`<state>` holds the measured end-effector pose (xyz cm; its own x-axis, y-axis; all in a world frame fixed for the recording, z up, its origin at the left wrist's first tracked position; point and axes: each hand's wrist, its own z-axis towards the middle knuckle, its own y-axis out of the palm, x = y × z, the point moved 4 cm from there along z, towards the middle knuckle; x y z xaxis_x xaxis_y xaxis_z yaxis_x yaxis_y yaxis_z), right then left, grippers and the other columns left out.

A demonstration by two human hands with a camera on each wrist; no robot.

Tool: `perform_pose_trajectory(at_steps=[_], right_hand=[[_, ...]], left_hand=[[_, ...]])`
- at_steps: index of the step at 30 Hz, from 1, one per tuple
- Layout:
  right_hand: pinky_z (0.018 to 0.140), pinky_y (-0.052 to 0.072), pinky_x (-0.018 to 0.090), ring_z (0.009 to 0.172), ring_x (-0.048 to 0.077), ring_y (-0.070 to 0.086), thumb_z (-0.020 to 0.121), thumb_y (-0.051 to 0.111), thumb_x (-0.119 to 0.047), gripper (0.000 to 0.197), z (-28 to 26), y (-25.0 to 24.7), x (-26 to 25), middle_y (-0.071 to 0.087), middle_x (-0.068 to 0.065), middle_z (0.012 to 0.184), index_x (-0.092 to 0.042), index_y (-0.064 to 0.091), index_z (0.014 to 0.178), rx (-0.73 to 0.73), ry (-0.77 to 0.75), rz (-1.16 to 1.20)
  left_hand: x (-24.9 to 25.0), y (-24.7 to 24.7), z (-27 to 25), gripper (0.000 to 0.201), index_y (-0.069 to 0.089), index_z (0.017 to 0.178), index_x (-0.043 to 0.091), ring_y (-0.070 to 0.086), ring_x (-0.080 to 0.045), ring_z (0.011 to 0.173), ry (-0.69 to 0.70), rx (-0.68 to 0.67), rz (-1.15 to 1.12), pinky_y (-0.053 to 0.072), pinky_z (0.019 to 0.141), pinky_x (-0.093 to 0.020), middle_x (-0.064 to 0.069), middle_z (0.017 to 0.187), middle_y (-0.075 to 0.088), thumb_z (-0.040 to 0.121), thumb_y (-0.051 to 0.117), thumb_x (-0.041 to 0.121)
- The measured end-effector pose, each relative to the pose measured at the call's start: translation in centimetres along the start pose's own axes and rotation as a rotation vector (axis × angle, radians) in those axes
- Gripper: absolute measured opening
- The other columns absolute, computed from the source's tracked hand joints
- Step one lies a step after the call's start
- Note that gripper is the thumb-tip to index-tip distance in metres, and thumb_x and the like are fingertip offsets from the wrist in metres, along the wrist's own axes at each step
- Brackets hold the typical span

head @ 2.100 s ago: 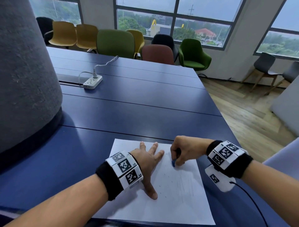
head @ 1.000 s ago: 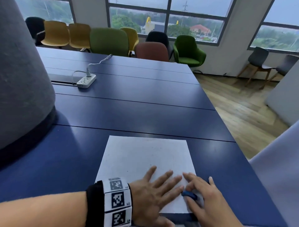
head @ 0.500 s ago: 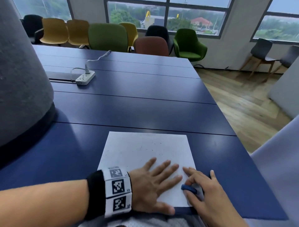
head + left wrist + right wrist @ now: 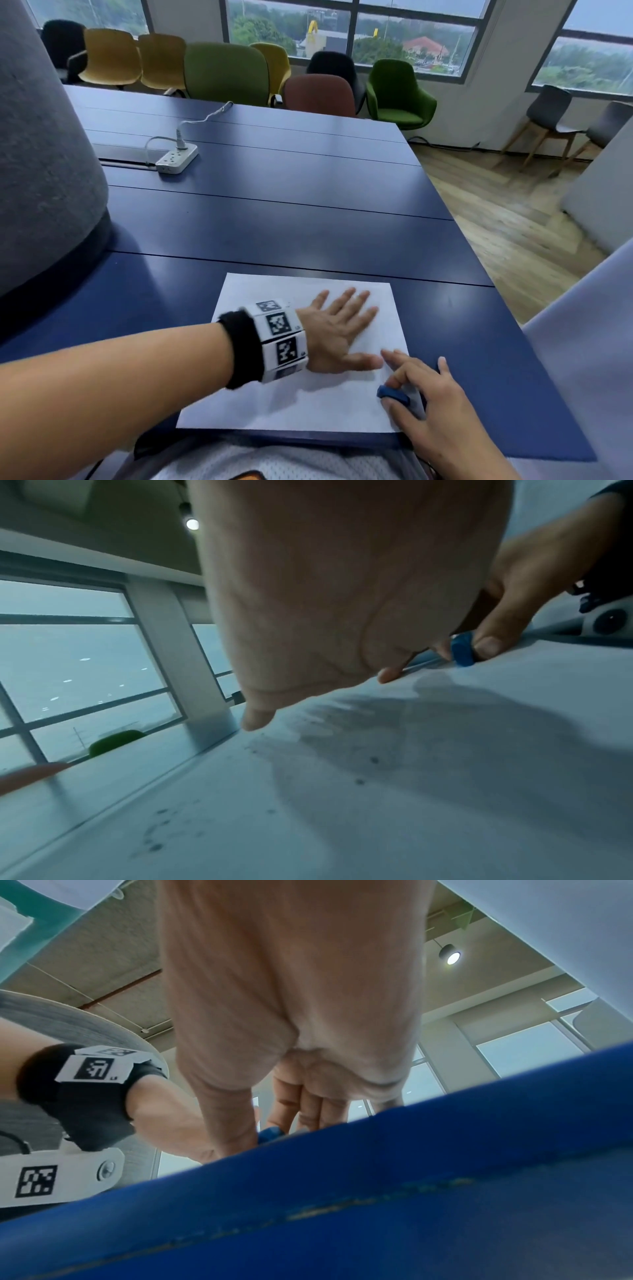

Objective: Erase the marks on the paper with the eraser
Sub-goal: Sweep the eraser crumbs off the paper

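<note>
A white sheet of paper (image 4: 274, 407) lies at the near edge of the blue table (image 4: 274, 222). My left hand (image 4: 337, 329) lies flat on it with the fingers spread and straight. My right hand (image 4: 421, 394) is at the sheet's lower right corner and pinches a small blue eraser (image 4: 393, 392) between thumb and fingers, its end down on the paper. In the left wrist view the eraser (image 4: 462, 649) sits between a thumb and a fingertip on the paper (image 4: 445, 791), and dark crumbs and faint smudges dot the sheet. The right wrist view shows only a sliver of the eraser (image 4: 270, 1133).
A large grey rounded column (image 4: 44, 164) stands on the table at the left. A white power strip (image 4: 177, 158) with a cable lies far back. Coloured chairs (image 4: 226, 72) line the far side, wooden floor lies to the right, and a pale panel (image 4: 589, 359) is close on my right.
My left hand has slid up and left on the sheet, toward its middle. The right hand stays at the lower right corner with the eraser. The view has tilted down a little.
</note>
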<state>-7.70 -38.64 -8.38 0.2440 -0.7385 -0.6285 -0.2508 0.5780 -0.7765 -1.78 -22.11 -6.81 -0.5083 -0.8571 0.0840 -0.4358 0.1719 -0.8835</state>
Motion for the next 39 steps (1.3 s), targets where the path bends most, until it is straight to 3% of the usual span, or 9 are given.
perform_pose_trajectory(at_steps=[4, 11, 16, 18, 21, 28, 31, 34, 39], right_hand=[[0.121, -0.002, 0.031, 0.123, -0.022, 0.038, 0.076, 0.066, -0.036, 0.026, -0.1, 0.2, 0.1, 0.044, -0.043, 0.126, -0.050, 0.049, 0.090, 0.031, -0.016, 0.024], [0.122, -0.005, 0.031, 0.125, -0.027, 0.032, 0.084, 0.070, -0.024, 0.017, -0.4, 0.1, 0.1, 0.049, -0.035, 0.132, -0.030, 0.055, 0.078, 0.017, 0.020, 0.031], [0.122, -0.003, 0.033, 0.123, -0.025, 0.036, 0.081, 0.071, -0.025, 0.017, -0.1, 0.0, 0.1, 0.052, -0.035, 0.128, -0.030, 0.054, 0.077, 0.034, 0.015, 0.052], [0.122, -0.002, 0.034, 0.126, -0.021, 0.038, 0.077, 0.066, -0.032, 0.016, -0.1, 0.0, 0.1, 0.050, -0.039, 0.125, -0.036, 0.052, 0.084, 0.051, 0.001, 0.051], [0.121, -0.003, 0.032, 0.125, -0.023, 0.035, 0.079, 0.066, -0.032, 0.018, -0.2, 0.0, 0.0, 0.051, -0.036, 0.128, -0.038, 0.051, 0.086, 0.043, 0.003, 0.043], [0.123, -0.007, 0.034, 0.118, -0.030, 0.029, 0.085, 0.070, -0.024, 0.018, -0.2, -0.2, -0.5, 0.045, -0.036, 0.133, -0.031, 0.055, 0.079, -0.010, 0.052, 0.037], [0.123, -0.007, 0.035, 0.119, -0.028, 0.031, 0.083, 0.072, -0.023, 0.019, -0.2, -0.3, -0.5, 0.046, -0.039, 0.128, -0.030, 0.055, 0.077, -0.009, 0.058, 0.038], [0.122, -0.006, 0.034, 0.121, -0.025, 0.038, 0.081, 0.074, -0.021, 0.021, -0.2, -0.4, -0.3, 0.044, -0.045, 0.121, -0.030, 0.056, 0.075, -0.002, 0.054, 0.047], [0.122, -0.007, 0.037, 0.119, -0.026, 0.037, 0.082, 0.073, -0.024, 0.020, -0.3, -0.4, -0.3, 0.045, -0.043, 0.124, -0.032, 0.056, 0.076, -0.011, 0.068, 0.033]], left_hand=[[0.2, 1.2, 1.5, 0.081, -0.019, 0.153, 0.024, -0.028, -0.017, 0.144, 0.010, -0.065, 0.019, -0.015, 0.116, -0.053, 0.003, 0.156, -0.033, 0.094, 0.013, 0.070], [-7.1, 1.0, -2.5, 0.095, -0.018, 0.152, 0.010, -0.024, -0.019, 0.146, -0.467, -0.044, -0.124, -0.007, 0.118, -0.052, -0.005, 0.157, -0.030, 0.090, 0.013, 0.074], [1.1, 2.1, -3.1, 0.084, -0.028, 0.148, 0.023, -0.036, -0.020, 0.140, 0.059, -0.035, 0.040, -0.019, 0.115, -0.049, -0.003, 0.150, -0.041, 0.092, 0.009, 0.072], [4.1, 3.7, -3.8, 0.084, -0.030, 0.145, 0.022, -0.039, -0.015, 0.137, 0.166, -0.061, 0.046, -0.021, 0.114, -0.049, -0.001, 0.150, -0.041, 0.089, 0.007, 0.073], [3.4, 4.4, -4.2, 0.081, -0.033, 0.141, 0.024, -0.042, -0.012, 0.135, 0.074, -0.074, 0.001, -0.023, 0.112, -0.054, 0.003, 0.148, -0.043, 0.089, 0.008, 0.072], [-4.2, 2.1, -3.8, 0.095, -0.022, 0.151, 0.012, -0.027, -0.019, 0.145, -0.418, -0.064, -0.183, -0.009, 0.115, -0.059, -0.002, 0.154, -0.035, 0.089, 0.011, 0.076], [-2.7, 0.5, -1.9, 0.090, -0.022, 0.151, 0.017, -0.030, -0.021, 0.143, -0.290, 0.028, -0.103, -0.010, 0.115, -0.059, -0.001, 0.154, -0.036, 0.090, 0.011, 0.074], [-0.6, 0.4, 0.1, 0.084, -0.023, 0.151, 0.026, -0.031, -0.020, 0.143, -0.098, -0.027, -0.027, -0.012, 0.115, -0.057, 0.003, 0.154, -0.036, 0.091, 0.011, 0.074], [-2.9, 1.1, 0.4, 0.091, -0.023, 0.152, 0.025, -0.028, -0.014, 0.144, -0.144, -0.130, -0.014, -0.012, 0.114, -0.061, 0.009, 0.154, -0.036, 0.089, 0.016, 0.077]])
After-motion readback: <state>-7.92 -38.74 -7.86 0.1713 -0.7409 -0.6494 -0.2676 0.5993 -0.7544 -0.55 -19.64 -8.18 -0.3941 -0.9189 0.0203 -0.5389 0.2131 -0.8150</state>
